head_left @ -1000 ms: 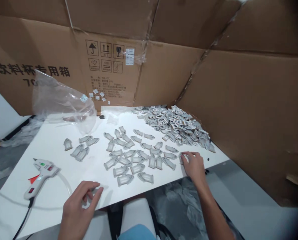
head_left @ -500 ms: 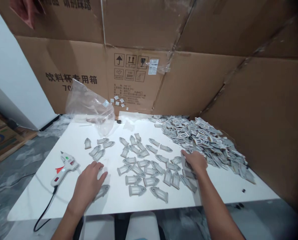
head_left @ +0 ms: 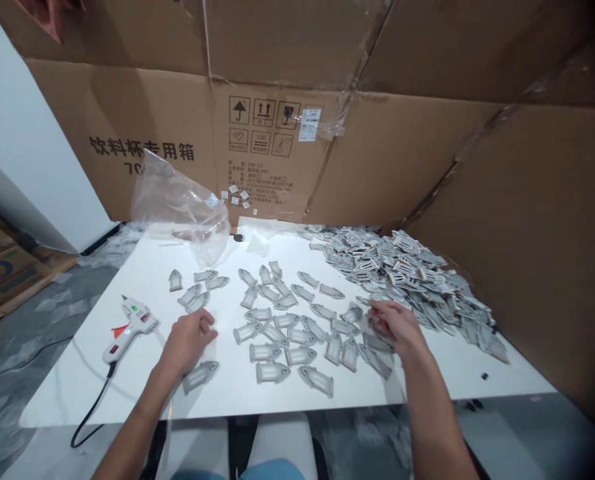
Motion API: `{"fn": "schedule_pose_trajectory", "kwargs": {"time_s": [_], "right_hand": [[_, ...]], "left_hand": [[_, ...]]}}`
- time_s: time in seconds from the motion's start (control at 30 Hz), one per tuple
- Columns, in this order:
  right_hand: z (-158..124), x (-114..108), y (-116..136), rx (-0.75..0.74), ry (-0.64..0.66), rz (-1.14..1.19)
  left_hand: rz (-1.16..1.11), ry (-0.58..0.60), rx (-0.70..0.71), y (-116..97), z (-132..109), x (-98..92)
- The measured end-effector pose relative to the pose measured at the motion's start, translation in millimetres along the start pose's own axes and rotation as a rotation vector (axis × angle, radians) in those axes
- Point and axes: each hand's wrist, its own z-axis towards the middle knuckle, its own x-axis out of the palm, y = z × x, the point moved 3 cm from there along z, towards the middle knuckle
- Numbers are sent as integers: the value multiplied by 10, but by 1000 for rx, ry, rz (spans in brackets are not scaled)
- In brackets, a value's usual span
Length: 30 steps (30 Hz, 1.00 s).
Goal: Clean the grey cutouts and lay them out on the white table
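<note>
Grey piece in right hand, near heap.

A workshop, it seems: the white table bears a glue gun at nine o'clock, heaped grey parts at two, cardboard standing at twelve.

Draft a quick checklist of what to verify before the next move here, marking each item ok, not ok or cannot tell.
1. Left hand free: ok; nothing visible in it.
2. Right hand grip secure: cannot tell; a gray pointed piece shows at it, but the contact is partly hidden.
3. Glue gun apart from both hands: ok; it lies left of the left hand, nozzle pointing away.
4. Glue gun hot: cannot tell.
5. Heaped gray pieces separated: not ok; they overlap.
6. Clear plastic bag apart from both hands: ok.
</note>
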Motion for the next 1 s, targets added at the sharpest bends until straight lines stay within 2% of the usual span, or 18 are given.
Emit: {"fn": "schedule_pose_trajectory", "kwargs": {"time_s": [0.13,0.2,0.27,0.37,0.47,0.57,0.67,0.83,1.0], "right_hand": [[-786,241,177,56,156,259],[-1237,431,245,137,234,511],[-1669,644,285,194,299,641],[-2210,958,265,207,370,701],[-2603,1209,182,201,419,687],[-2877,1344,145,207,488,660],[-3058,1362,209,182,592,644],[-3177,1297,351,150,696,634],[-3187,1265,383,141,709,640]], "left_hand": [[-65,-61,-1,-13,-45,-84],[-74,-103,2,-24,-105,-142],[-110,-147,13,-48,-201,-194],[-371,-162,34,-142,-415,-225],[-700,-103,-23,-302,-679,-184],[-839,-62,-57,-482,-919,-114],[-810,-22,-18,-616,-1073,-46],[-589,28,131,-743,-1168,0],[-557,22,261,-803,-1184,-1]]}}
